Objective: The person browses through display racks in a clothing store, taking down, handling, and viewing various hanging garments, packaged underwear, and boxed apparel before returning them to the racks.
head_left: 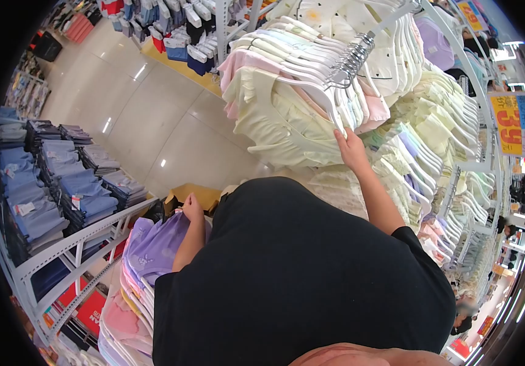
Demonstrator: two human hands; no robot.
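Observation:
My right hand (pixel 353 150) is closed around the lower end of a white plastic hanger (pixel 320 93). On that hanger is a pale yellow ruffled top (pixel 287 125), at the front of a rail of light-coloured clothes. To the left, my left hand (pixel 193 208) is closed at the upper edge of a purple garment (pixel 155 247) with a faint pattern. The garment hangs beside my body, with pink and yellow clothes (pixel 129 311) on white hangers behind it. Part of what the left fingers grip is hidden.
A white metal rack (pixel 82 244) holds stacks of folded jeans (pixel 70 177) on the left. Socks (pixel 180 27) hang at the top. More green tops (pixel 439 110) on hangers line the right, near a yellow price sign (pixel 511 124). Pale floor tiles (pixel 146 116) run between the racks.

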